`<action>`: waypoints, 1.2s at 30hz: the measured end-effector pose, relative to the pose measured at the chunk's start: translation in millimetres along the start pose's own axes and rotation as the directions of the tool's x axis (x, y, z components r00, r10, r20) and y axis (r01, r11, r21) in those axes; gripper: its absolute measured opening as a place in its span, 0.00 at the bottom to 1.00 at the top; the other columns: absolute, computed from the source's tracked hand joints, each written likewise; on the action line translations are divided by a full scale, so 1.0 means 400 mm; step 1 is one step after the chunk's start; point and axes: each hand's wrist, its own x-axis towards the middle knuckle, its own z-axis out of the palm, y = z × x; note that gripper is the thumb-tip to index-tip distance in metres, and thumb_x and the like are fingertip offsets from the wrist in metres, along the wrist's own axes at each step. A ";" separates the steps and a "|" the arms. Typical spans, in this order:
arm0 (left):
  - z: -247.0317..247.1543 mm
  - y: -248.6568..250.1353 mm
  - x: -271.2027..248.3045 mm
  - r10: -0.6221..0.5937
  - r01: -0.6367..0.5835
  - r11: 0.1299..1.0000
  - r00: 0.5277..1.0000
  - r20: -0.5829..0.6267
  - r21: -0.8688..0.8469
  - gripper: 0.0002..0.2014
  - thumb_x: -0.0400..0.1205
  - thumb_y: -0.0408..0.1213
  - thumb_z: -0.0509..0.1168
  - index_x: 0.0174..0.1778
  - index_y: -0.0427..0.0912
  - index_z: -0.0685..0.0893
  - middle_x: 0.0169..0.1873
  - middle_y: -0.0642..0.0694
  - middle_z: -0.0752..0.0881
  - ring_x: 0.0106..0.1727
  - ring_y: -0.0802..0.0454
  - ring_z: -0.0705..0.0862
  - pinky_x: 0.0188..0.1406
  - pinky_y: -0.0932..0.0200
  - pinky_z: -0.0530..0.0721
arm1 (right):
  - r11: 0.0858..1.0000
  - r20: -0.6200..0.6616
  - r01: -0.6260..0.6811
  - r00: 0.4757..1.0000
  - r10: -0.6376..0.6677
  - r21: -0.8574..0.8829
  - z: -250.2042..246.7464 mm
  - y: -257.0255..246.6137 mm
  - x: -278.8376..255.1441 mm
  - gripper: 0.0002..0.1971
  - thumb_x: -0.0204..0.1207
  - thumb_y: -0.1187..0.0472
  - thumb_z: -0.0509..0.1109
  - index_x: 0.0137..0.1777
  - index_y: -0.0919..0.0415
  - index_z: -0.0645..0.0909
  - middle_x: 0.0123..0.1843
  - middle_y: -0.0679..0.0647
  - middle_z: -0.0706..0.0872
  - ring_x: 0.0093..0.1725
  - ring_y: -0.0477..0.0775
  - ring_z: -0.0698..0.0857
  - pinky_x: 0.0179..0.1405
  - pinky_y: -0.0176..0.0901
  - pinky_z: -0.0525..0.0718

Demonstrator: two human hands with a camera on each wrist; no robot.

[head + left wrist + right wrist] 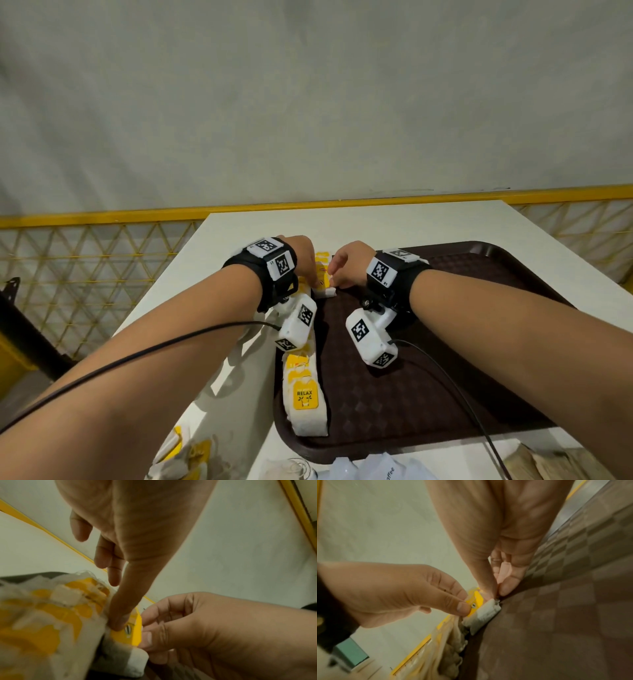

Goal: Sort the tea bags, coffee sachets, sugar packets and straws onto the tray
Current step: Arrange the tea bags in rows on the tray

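Observation:
A brown checkered tray [445, 342] lies on a white table [342, 226]. Several tea bags [305, 394] with yellow tags lie in a row along the tray's left side. At the far end of that row, both hands meet on one tea bag [323, 286]. My left hand [313, 281] has its thumb [118, 623] down on the yellow tag [132, 634], the other fingers curled. My right hand [337, 279] pinches the same bag [488, 609] between thumb and fingertips [506, 588]. The bag's white pouch touches the tray floor.
More loose tea bags [185, 455] lie on the table at the near left. White coffee sachets [383, 469] and brown paper packets [548, 462] sit at the near edge. Cables [445, 377] trail from both wrists. A yellow mesh fence [85, 274] stands behind the table.

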 end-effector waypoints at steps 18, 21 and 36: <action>0.001 -0.014 0.027 -0.040 0.037 0.985 0.999 -0.013 -0.167 0.20 0.77 0.45 0.73 0.60 0.36 0.87 0.59 0.40 0.86 0.60 0.44 0.83 0.56 0.55 0.81 | 0.995 -0.090 -0.046 0.995 0.038 -0.089 -0.003 -0.014 0.012 0.12 0.69 0.73 0.72 0.49 0.60 0.88 0.50 0.56 0.88 0.53 0.56 0.86 0.49 0.45 0.86; 0.005 -0.016 0.030 -0.054 0.050 0.984 0.998 -0.019 -0.172 0.21 0.77 0.46 0.72 0.61 0.37 0.86 0.59 0.40 0.86 0.62 0.44 0.82 0.61 0.54 0.80 | 0.996 -0.075 -0.043 0.997 0.038 -0.076 0.011 -0.022 0.016 0.18 0.69 0.74 0.71 0.59 0.62 0.85 0.58 0.57 0.87 0.57 0.57 0.86 0.55 0.46 0.86; -0.030 -0.043 0.056 -0.090 0.043 0.941 0.988 -0.127 -0.336 0.14 0.75 0.36 0.74 0.55 0.35 0.89 0.54 0.41 0.88 0.58 0.45 0.85 0.59 0.52 0.83 | 0.958 -0.034 -0.165 0.984 0.177 0.234 0.022 -0.019 -0.002 0.12 0.77 0.74 0.69 0.33 0.65 0.77 0.31 0.62 0.82 0.30 0.57 0.83 0.39 0.48 0.88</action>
